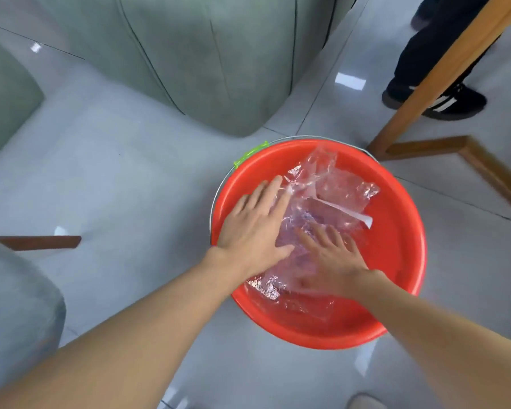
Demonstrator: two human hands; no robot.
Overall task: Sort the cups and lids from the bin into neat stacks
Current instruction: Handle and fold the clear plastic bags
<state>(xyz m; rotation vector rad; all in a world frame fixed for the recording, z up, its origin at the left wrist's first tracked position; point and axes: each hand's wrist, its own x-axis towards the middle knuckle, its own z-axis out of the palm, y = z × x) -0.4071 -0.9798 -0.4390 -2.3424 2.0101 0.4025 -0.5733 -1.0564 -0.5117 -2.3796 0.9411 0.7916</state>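
- One crinkly clear plastic bag point(331, 199) is lying inside the round red plastic bin point(401, 231). It's wrinkled and shiny all over, with a faint purple tint showing near the middle and a white strip point(366, 221) sticking out on its right side. Honestly can't tell if cups or lids are sitting in it, the wrinkles are hiding everything.
- The bin is sitting on the glossy pale tiled floor point(115, 178), and the bag is covering most of its bottom. A thin metal handle with a green grip point(250, 154) is lying along the far-left rim.
- Both bare arms are reaching into the bin from the near side. The left hand point(254, 228) is lying flat on the bag's left part, fingers straight and slightly spread, pointing away. The right hand point(334, 261) is pressing palm-down on the bag's near middle, fingers spread too, looking a bit blurred.
- A grey-green upholstered sofa point(189, 54) is standing beyond the bin. A slanted wooden leg point(449, 72) is crossing the upper right, and another person's dark shoe point(455, 103) is peeking out behind it.
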